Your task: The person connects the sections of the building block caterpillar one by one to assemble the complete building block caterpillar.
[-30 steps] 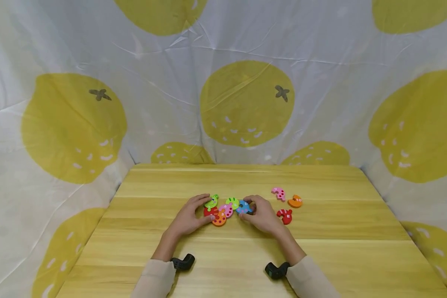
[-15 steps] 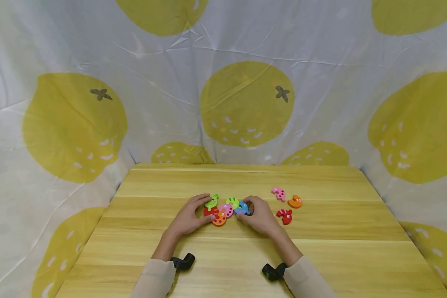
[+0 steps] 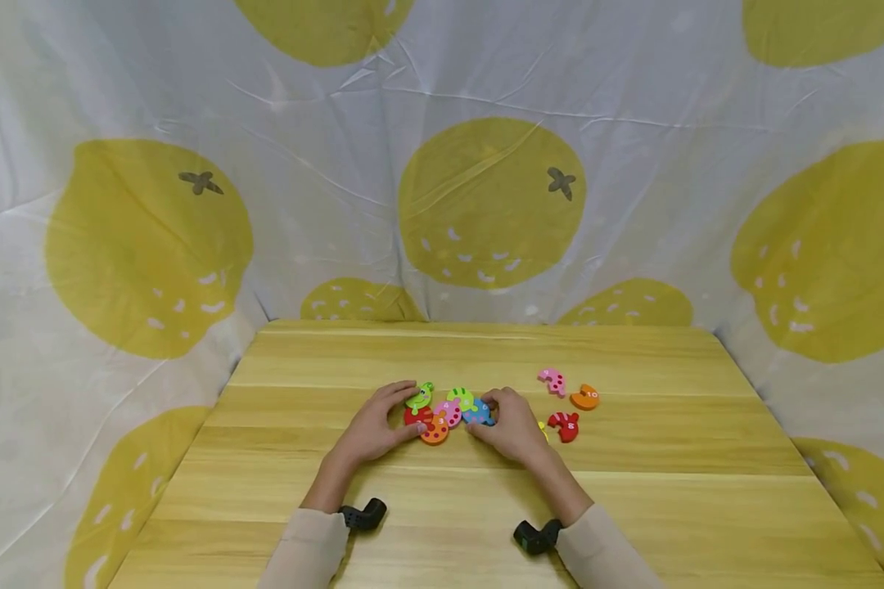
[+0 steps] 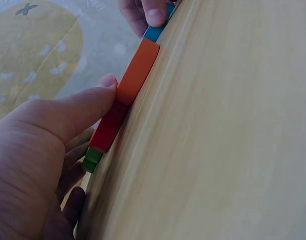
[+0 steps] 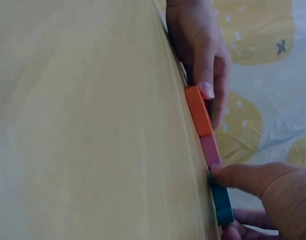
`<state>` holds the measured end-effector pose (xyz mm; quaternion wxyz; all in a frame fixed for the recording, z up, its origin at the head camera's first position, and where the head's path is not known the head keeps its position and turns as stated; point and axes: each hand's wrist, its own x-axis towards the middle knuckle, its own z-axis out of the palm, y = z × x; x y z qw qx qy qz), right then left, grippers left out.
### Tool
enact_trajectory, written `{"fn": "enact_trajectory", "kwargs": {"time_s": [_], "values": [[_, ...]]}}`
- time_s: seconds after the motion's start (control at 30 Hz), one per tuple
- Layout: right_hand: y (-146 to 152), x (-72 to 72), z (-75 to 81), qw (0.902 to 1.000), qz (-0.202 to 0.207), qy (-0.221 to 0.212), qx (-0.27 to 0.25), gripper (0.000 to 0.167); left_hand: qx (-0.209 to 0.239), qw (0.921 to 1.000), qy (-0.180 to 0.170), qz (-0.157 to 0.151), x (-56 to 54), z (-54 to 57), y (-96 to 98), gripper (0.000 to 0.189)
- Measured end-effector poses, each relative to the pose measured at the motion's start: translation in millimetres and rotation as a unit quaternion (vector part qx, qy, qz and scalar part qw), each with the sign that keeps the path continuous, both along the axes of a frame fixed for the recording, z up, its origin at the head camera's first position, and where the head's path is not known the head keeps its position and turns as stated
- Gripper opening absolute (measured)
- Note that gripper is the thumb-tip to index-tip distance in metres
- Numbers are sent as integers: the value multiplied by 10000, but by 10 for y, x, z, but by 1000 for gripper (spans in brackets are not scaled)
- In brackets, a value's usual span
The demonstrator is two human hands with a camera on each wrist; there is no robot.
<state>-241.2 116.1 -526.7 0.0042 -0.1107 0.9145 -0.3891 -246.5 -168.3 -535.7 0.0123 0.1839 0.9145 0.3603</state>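
Observation:
Flat caterpillar puzzle pieces form a joined, curving row on the table. A green head piece (image 3: 419, 397) is at the left, then red (image 3: 416, 416), orange (image 3: 435, 430), pink (image 3: 449, 413) and light green (image 3: 460, 400) pieces. My left hand (image 3: 374, 424) holds the left end, fingers by the head and thumb against the edge where red meets orange. At the right end, my right hand (image 3: 514, 425) pinches a blue piece (image 3: 477, 412) between thumb and fingers. It sits right against the light green piece. In the right wrist view, the thumb presses near the pink-blue joint.
To the right lie loose pieces: pink (image 3: 552, 382), orange numbered 10 (image 3: 585, 397) and red numbered 8 (image 3: 564, 426). Part of a yellow piece (image 3: 543, 430) shows beside the right hand, mostly hidden. A lemon-print cloth (image 3: 486, 82) hangs behind the wooden table (image 3: 442, 523).
The right hand has slid the blue piece left against the light green one. A yellow piece has come into sight beside that hand. The left hand has stayed in place.

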Motion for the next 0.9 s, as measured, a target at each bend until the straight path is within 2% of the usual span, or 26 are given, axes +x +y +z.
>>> {"fn": "enact_trajectory", "kwargs": {"time_s": [0.17,0.33,0.43,0.63,0.9], "values": [[145,-39,68,9978,496,-251,-349,54,-26,10000,-1,-52,8,13,-17,70],[332,-60,142,9949,873,-264,-424,51,-110,9998,55,-175,11,11,-43,71],[423,-54,170,9948,889,-238,-432,51,-151,9997,56,-166,22,2,-61,70],[591,14,196,9972,696,-252,-136,56,-169,9998,81,-102,40,2,-63,69],[871,162,226,9984,522,56,230,63,-24,9998,-31,-202,18,13,2,68]]}}
